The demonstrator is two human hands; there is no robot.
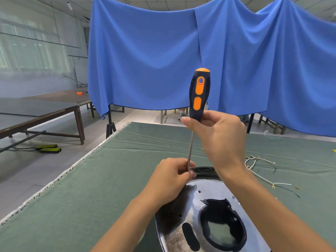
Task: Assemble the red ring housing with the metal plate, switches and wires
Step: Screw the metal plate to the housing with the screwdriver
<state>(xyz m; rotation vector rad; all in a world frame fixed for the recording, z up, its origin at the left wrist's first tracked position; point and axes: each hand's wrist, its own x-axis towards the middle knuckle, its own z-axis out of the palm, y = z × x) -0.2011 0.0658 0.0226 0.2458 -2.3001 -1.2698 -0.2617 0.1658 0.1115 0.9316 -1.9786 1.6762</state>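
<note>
The right hand [214,131] pinches the lower end of the screwdriver [199,95] handle between thumb and curled fingers, keeping the tool close to upright so its steel shaft runs straight down to the far rim of the metal plate [214,192]. That low grip probably suits twirling the handle while the tip stays seated. The left hand [171,177] is curled at the foot of the shaft, its fingertips closed around the tip where it meets the rim, apparently to steady the blade or a small screw there; whatever lies under the fingers is hidden. The shiny plate lies flat on the green-covered table [101,179], close to the person, with a dark-edged opening in its middle. A dark curved edge shows just beyond the plate's far rim, and no red ring housing can be made out. The loose wires [261,166] with metal terminals lie on the cloth to the right, apart from the plate, so wiring seems not yet done.
</note>
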